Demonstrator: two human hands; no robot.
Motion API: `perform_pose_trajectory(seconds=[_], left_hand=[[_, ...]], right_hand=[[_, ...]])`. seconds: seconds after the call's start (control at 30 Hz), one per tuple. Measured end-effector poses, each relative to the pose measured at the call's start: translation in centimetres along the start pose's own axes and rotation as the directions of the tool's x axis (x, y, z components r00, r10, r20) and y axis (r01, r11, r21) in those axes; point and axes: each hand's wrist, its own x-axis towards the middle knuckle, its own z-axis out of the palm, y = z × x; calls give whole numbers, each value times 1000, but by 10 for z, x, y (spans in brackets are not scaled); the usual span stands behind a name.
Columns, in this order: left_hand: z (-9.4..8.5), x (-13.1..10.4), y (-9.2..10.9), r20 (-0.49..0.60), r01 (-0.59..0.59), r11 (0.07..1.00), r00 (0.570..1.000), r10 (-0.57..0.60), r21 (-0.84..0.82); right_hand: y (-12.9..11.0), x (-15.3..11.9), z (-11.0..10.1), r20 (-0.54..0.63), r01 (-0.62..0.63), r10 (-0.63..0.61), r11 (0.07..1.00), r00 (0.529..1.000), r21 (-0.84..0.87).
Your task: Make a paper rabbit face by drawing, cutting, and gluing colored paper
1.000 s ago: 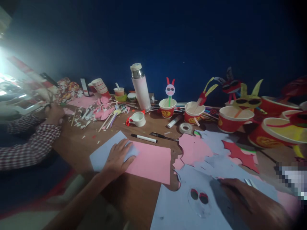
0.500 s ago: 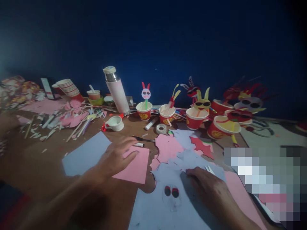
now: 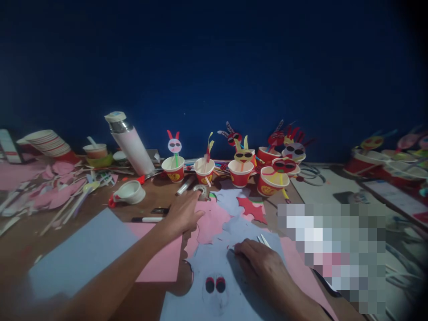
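My left hand point(image 3: 185, 213) reaches over the pink paper with its thumb apart, its fingertips at a roll of clear tape point(image 3: 201, 191). Whether they touch the tape is hard to tell. My right hand point(image 3: 262, 263) is curled above a white paper sheet point(image 3: 187, 307). Two pale prongs, which look like scissors blades point(image 3: 264, 241), stick out beyond its knuckles; the handles are hidden. On the white sheet lie two black ovals with red edges point(image 3: 214, 285), within a faintly drawn round outline. A pink square sheet point(image 3: 163, 263) lies under my left forearm.
Red paper cups point(image 3: 173, 169) holding paper-face figures line the back. A leaning white thermos point(image 3: 130, 145), a white mug point(image 3: 131, 192), stacked cups point(image 3: 50, 143) and paper scraps point(image 3: 60, 191) are at left. A marker point(image 3: 149, 219) lies near my left wrist. A phone point(image 3: 397, 198) is at right.
My left hand has moved from the pink sheet and marker forward to the tape roll. The view has turned right, bringing more cups and the phone in. My right hand stays on the white paper.
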Motion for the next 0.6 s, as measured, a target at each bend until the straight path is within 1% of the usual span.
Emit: perform_pose_trajectory(seconds=[0.17, 0.23, 0.33, 0.4, 0.43, 0.47, 0.5, 0.53, 0.57, 0.6], left_hand=[[9, -5, 4, -19, 26, 999, 999, -27, -45], [9, -5, 7, -19, 24, 996, 999, -26, -81], [-1, -10, 9, -21, 19, 989, 1000, -22, -145], [-14, -18, 5, -18, 34, 980, 999, -38, -196], [-21, -23, 1, -12, 62, 972, 998, -67, -229], [-28, -29, -5, 23, 121, 933, 992, -121, -340], [-35, -35, -13, 41, 165, 872, 986, -165, -461], [-41, -41, -21, 72, 194, 795, 980, -187, -575], [-46, -47, -31, 121, 219, 688, 975, -188, -692], [-50, -53, -40, 162, 244, 594, 969, -188, -767]], right_hand=[[1, -2, 0, 7, -13, 13, 1000, 1000, 19], [0, -3, -1, 10, -24, 24, 1000, 1000, 17], [-2, -1, -4, 26, -47, 47, 999, 999, 12], [-3, 0, -5, 37, -57, 57, 998, 998, 9], [-4, 0, -5, 42, -57, 57, 998, 997, 6], [-4, 1, -6, 45, -54, 54, 999, 998, 3], [-4, 0, -6, 45, -51, 51, 999, 998, 0], [-3, 0, -6, 48, -45, 45, 999, 998, 0], [-3, -1, -6, 50, -37, 37, 999, 998, 4], [-4, -1, -6, 53, -31, 30, 999, 998, 10]])
